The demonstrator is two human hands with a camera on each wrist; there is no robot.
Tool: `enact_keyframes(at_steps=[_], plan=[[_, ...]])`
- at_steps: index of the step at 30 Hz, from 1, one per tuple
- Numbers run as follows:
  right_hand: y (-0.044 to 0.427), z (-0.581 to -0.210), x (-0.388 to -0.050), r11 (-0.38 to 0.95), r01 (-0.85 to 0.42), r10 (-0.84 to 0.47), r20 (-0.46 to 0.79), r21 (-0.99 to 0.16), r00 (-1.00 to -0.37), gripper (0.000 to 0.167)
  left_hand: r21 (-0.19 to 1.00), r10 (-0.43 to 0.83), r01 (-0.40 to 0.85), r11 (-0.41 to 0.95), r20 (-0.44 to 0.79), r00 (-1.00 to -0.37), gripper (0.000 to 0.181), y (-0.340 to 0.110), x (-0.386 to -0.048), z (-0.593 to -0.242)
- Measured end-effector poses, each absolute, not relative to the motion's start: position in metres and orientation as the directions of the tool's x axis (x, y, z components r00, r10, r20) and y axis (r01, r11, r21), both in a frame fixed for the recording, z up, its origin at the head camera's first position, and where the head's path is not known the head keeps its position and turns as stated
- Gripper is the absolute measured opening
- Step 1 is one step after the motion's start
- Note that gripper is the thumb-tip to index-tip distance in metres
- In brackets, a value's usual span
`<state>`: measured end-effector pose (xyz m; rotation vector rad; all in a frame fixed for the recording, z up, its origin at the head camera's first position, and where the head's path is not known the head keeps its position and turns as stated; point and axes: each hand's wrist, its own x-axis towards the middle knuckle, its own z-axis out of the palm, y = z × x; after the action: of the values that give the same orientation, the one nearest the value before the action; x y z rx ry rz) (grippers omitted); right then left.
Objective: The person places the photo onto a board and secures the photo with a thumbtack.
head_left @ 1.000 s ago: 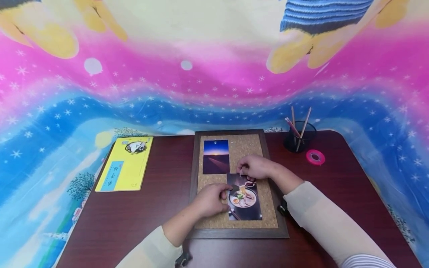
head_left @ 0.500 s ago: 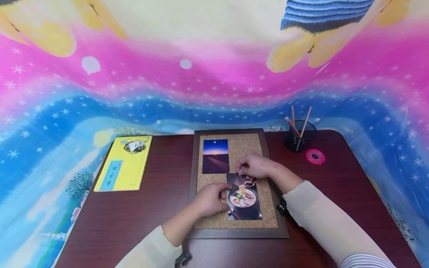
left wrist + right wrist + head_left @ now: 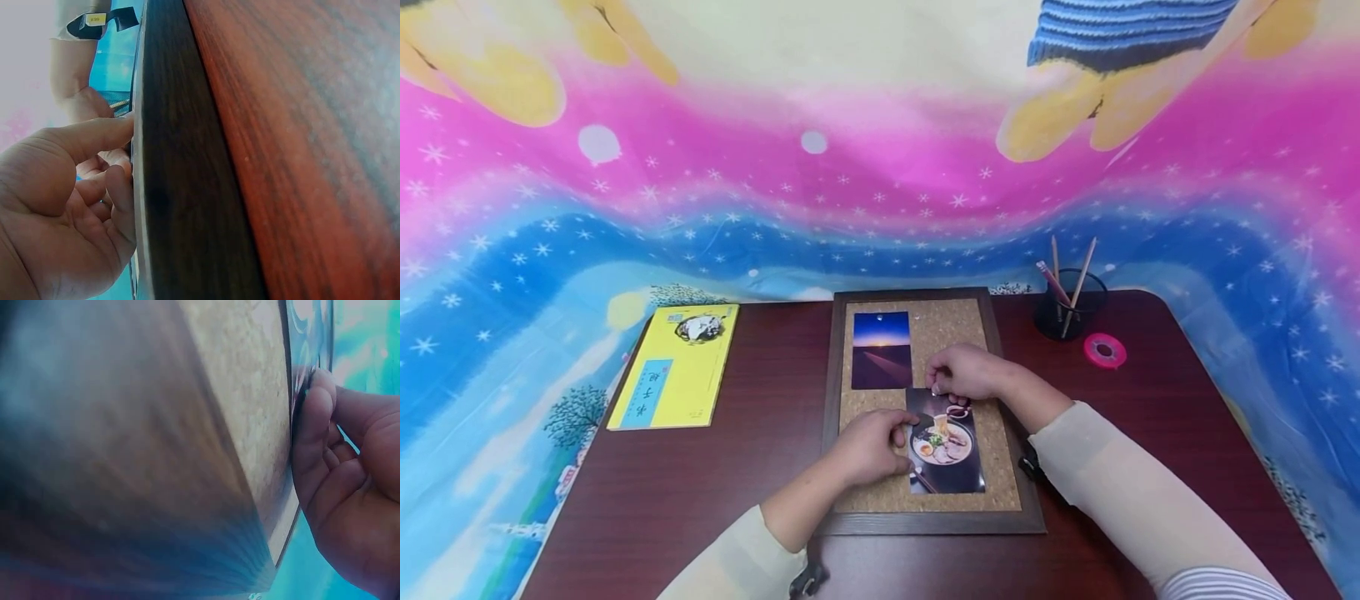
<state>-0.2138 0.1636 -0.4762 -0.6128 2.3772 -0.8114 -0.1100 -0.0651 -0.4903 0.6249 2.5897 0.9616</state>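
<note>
A photo of a noodle bowl [image 3: 942,442] lies on the framed cork board [image 3: 876,492]. My left hand [image 3: 872,446] rests at the photo's left edge, thumb and fingertips pressing it down. At the top edge of this photo, my right hand [image 3: 966,372] pinches a small pale push pin [image 3: 935,391], mostly hidden by the fingers. A sunset photo [image 3: 882,354] hangs at the board's upper left with a push pin [image 3: 880,317] at its top. In the right wrist view, the right fingertips [image 3: 319,403] touch the photo's surface; the left wrist view shows the left hand [image 3: 69,206] against the board.
Another small pin [image 3: 917,317] sits in the cork to the right of the sunset photo. A yellow book [image 3: 688,379] lies at the table's left. At the back right stand a black mesh pencil cup [image 3: 1060,321] with several pencils and a pink tape roll [image 3: 1105,351].
Both hands hold nearly the same places on the photo. The right fingers stay at its top edge with the pin; the head view has shifted slightly.
</note>
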Motion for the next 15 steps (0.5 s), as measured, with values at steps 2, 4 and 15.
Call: enact_keyframes(at_steps=[2,4,15], plan=[[0.1616,-0.4767,-0.2139,0.723,-0.255,-0.570,-0.345,-0.642,-0.746,0.013,0.672,0.497,0.290,0.681,-0.134,-0.857,0.062,-0.0650,-0.1100,-0.4901],[0.1604,-0.4769,-0.2142,0.729,-0.250,-0.564,-0.353,-0.638,-0.746,0.014,0.672,0.497,0.289,0.682,-0.136,-0.857,0.062,-0.0650,-0.1098,-0.4897],[0.1598,-0.4760,-0.2145,0.733,-0.239,-0.558,-0.360,-0.637,-0.748,0.014,0.677,0.503,0.286,0.678,-0.144,-0.853,0.062,-0.0672,-0.1094,-0.4867]])
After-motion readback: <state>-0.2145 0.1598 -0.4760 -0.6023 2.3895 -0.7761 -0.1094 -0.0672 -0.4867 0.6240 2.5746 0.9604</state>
